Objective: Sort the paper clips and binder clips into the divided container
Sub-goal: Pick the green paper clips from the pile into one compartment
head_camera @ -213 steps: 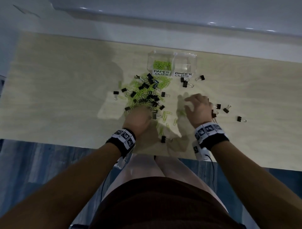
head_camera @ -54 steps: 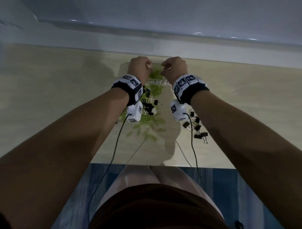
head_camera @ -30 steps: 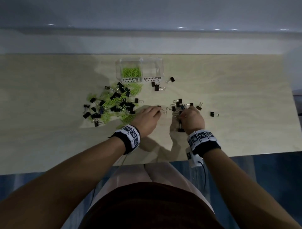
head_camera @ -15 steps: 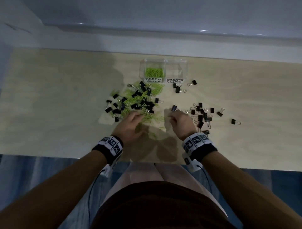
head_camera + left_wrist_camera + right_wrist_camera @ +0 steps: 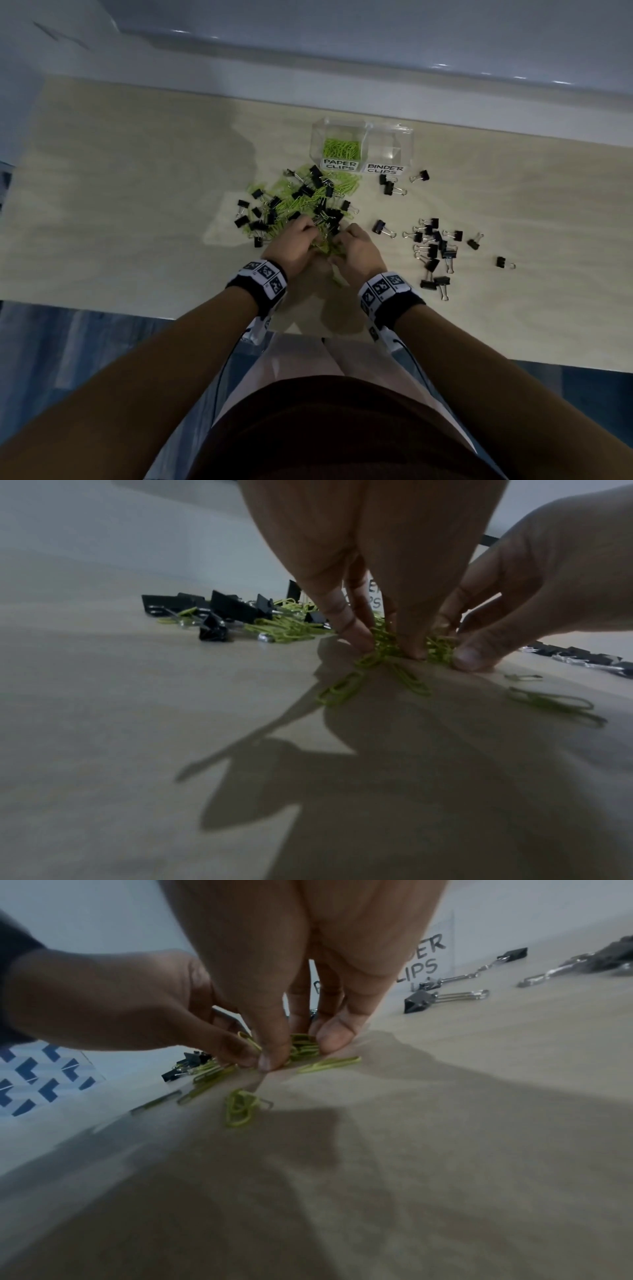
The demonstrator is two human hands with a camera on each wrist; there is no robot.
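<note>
Both hands (image 5: pixel 325 245) now together, wrist views show fingertips pinching green paper clips (image 5: pixel 387 647)

My left hand (image 5: pixel 297 244) and my right hand (image 5: pixel 356 249) sit side by side at the near edge of the mixed pile (image 5: pixel 301 205) of paper clips and binder clips, on the table (image 5: pixel 120 205). Behind that pile, at the table's far edge, stands the divided container (image 5: pixel 407 137); paper clips (image 5: pixel 342 148) lie in its left compartment. Just in front of its right compartment lie a few binder clips (image 5: pixel 390 186). To the right of my right hand lies a separate cluster of binder clips (image 5: pixel 433 248), with single ones (image 5: pixel 501 262) further right. A few loose paper clips (image 5: pixel 241 1108) lie on the table nearer to me than my fingertips (image 5: pixel 270 1062).
</note>
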